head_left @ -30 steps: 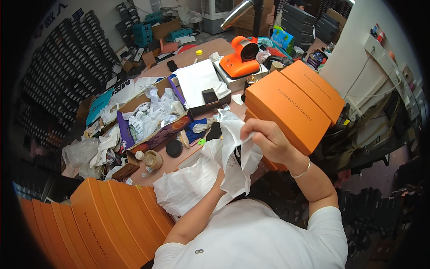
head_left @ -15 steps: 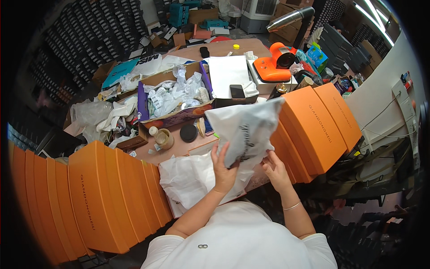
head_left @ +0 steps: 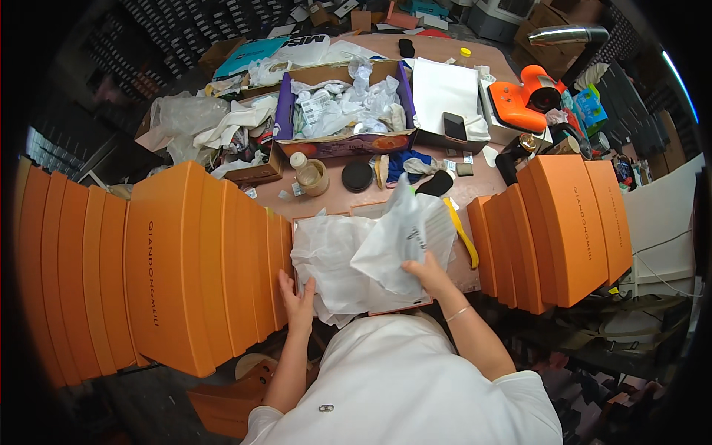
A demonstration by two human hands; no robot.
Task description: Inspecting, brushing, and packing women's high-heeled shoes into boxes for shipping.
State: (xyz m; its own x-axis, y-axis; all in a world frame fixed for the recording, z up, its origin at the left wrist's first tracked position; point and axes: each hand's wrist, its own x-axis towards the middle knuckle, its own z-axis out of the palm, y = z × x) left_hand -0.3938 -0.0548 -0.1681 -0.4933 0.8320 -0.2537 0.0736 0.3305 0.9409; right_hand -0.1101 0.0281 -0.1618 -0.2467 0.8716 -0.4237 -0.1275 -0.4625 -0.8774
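Note:
My right hand (head_left: 429, 273) grips the lower right corner of a white bag (head_left: 397, 241) with dark script on it. The bag hangs tilted above white tissue paper (head_left: 330, 267), which lies spread in a shallow open box (head_left: 415, 302) in front of me. At the box's left side is my left hand (head_left: 298, 302), fingers apart and holding nothing, close to the tissue's edge. What the bag contains is hidden.
Orange boxes (head_left: 170, 267) stand in a row on the left, and more orange boxes (head_left: 567, 230) on the right. Beyond are a purple carton (head_left: 348, 142) of crumpled wrapping, a brush jar (head_left: 311, 178), a black round lid (head_left: 357, 176), a yellow strip (head_left: 464, 233) and an orange device (head_left: 523, 104).
My left hand has let go of the bag and moved left to the box's side. The right hand has carried the bag lower and over the tissue. The view has shifted.

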